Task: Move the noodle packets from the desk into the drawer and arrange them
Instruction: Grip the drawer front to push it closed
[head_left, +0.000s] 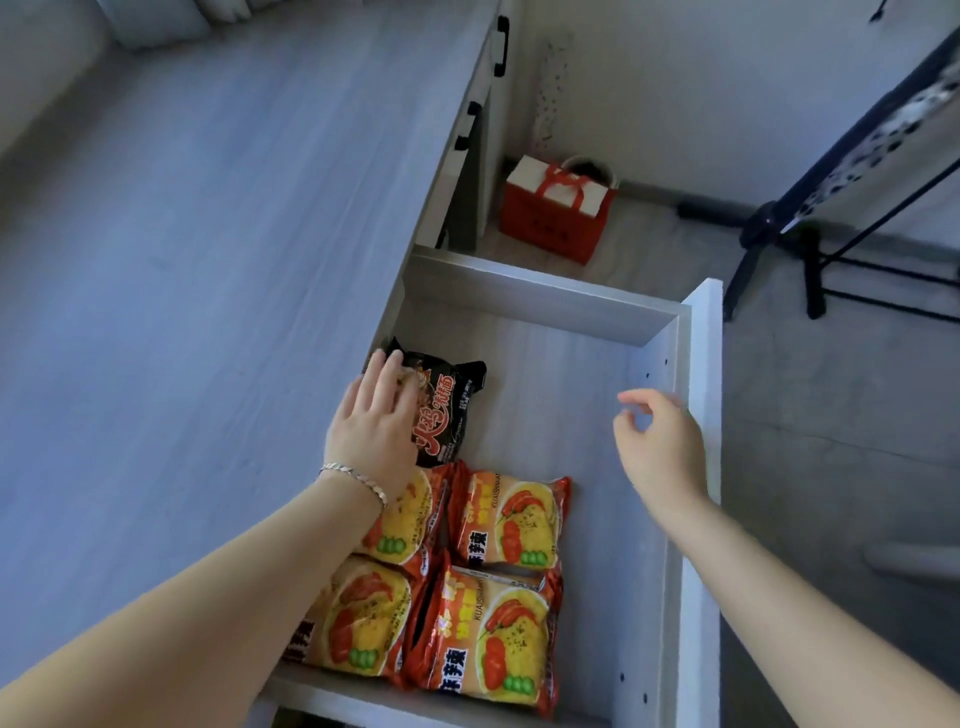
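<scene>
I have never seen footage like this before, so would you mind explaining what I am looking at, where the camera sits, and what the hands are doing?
There is no machine here: a person works with bare hands, and the one picture comes from a camera worn on their head, looking down.

Below is an open drawer pulled out from a desk. Four orange noodle packets lie in it in a block nearest the person. Beyond them lies a black noodle packet.

The left hand, with a bracelet at the wrist, rests flat on the black packet, apparently placing or straightening it. The right hand hangs over the drawer's bare part, fingers loosely curled, holding nothing.

On the floor behind stand a red gift bag and a black stand.
</scene>
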